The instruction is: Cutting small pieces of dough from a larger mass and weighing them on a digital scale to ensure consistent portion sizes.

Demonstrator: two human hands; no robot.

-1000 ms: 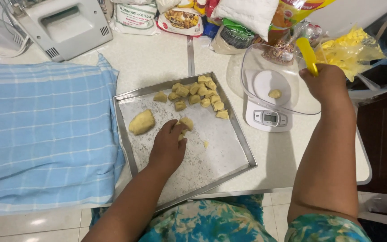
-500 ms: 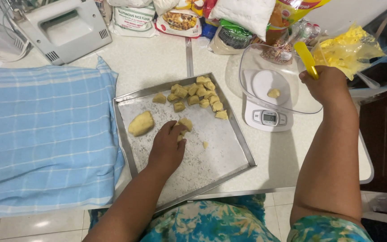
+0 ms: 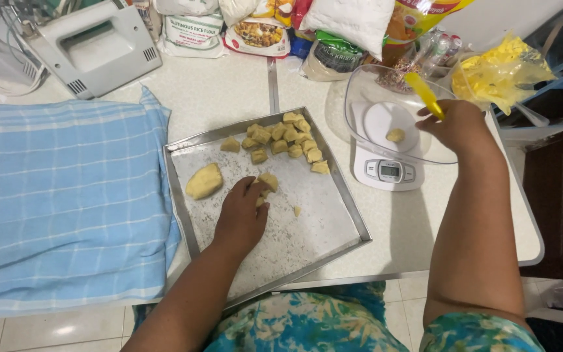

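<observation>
My left hand [image 3: 241,218] rests palm-down on the floured metal tray [image 3: 333,189], fingers curled and pinching a small dough piece [image 3: 268,181] at the fingertips. That piece lies just ahead of the knuckles, toward the far side of the tray. My right hand [image 3: 459,126] is over the rim of the clear bowl [image 3: 360,104] on the white kitchen scale [image 3: 386,171], closed around a yellow scraper [image 3: 425,94] whose long axis slants up and away to the left. One dough bit [image 3: 395,135] sits in the bowl, just left of that hand.

The controlling relation: the bowl lies to the right of and beyond the left hand, with the tray's raised right edge between them. The right hand is far nearer the bowl.

A cluster of cut dough pieces [image 3: 285,137] occupies the tray's far corner, directly between the pinched piece and the scale. A larger dough lump [image 3: 204,180] lies to the left of the left hand, apart from it. A blue checked cloth [image 3: 60,202] borders the tray on the left. Flour bags [image 3: 193,29] and a hand mixer [image 3: 96,45] stand along the back, well apart.
</observation>
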